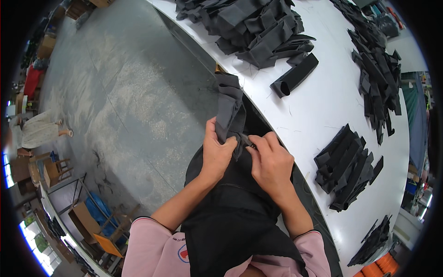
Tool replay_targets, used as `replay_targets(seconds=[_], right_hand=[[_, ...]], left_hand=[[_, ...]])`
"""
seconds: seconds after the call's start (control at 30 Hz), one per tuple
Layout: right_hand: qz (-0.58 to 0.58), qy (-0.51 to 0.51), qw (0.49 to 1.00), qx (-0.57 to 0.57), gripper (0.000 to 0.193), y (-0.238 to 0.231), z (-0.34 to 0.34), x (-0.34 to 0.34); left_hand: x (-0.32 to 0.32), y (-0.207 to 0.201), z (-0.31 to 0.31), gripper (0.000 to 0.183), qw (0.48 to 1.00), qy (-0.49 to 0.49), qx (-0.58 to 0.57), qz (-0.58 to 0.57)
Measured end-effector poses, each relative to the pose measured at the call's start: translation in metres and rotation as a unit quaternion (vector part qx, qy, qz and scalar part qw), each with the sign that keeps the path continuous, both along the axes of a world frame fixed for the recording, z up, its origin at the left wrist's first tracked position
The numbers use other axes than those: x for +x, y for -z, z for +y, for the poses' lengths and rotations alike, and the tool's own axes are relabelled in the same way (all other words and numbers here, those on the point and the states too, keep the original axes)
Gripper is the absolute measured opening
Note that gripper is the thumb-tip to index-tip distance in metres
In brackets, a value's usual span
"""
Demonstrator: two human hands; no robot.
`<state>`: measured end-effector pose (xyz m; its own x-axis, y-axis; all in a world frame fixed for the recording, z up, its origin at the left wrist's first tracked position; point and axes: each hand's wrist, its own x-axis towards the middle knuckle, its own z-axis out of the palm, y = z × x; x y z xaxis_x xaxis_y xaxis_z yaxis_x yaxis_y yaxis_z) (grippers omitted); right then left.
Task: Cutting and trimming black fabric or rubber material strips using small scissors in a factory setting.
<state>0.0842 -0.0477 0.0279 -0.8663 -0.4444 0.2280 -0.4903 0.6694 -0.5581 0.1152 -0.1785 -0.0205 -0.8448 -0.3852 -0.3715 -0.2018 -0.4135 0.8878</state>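
— Pinching what, our left hand point(217, 154) and right hand point(272, 161)?
— Both grip the dark fabric strip point(229, 108) at centre; its lower end hides behind our fingers; white table point(318, 111) at two o'clock.

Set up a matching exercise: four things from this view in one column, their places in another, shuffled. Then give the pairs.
Things:
1. dark grey fabric strip
2. rolled black fabric tube
3. orange bundle
4. wooden chair

Places:
A. on the concrete floor, lower left
B. alone on the white table, below the big pile
C. pinched in both hands
D. lower right corner, past the table's end

Pairs: 1-C, 2-B, 3-D, 4-A
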Motion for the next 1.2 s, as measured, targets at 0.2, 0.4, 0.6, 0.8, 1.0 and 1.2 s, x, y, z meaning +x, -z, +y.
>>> replay_targets(seconds=[0.2,0.4,0.6,0.8,1.0,1.2], right_hand=[[-0.282,0.076,0.9,-0.325,0.021,-0.004,-0.008,-0.013],[-0.329,0.046,0.839,-0.431,0.02,0.028,-0.011,0.012],[-0.261,0.056,0.92,-0.286,0.021,0.025,0.004,0.033],[-0.088,0.015,0.981,-0.171,0.025,0.024,0.008,0.039],[-0.053,-0.011,0.985,-0.164,0.027,0.023,0.005,0.042],[0.01,-0.02,0.989,-0.148,0.026,0.025,0.01,0.046]], left_hand=[[-0.002,0.007,-0.019,0.039,0.969,0.089,0.227,-0.048],[-0.006,0.013,-0.028,0.038,0.925,0.208,0.318,0.02],[-0.009,0.009,-0.024,0.047,0.898,0.135,0.417,0.046],[-0.009,0.009,-0.025,0.044,0.869,0.112,0.478,0.054],[-0.007,0.009,-0.025,0.044,0.839,0.096,0.534,0.043],[-0.006,0.005,-0.025,0.044,0.836,0.092,0.54,0.039]])
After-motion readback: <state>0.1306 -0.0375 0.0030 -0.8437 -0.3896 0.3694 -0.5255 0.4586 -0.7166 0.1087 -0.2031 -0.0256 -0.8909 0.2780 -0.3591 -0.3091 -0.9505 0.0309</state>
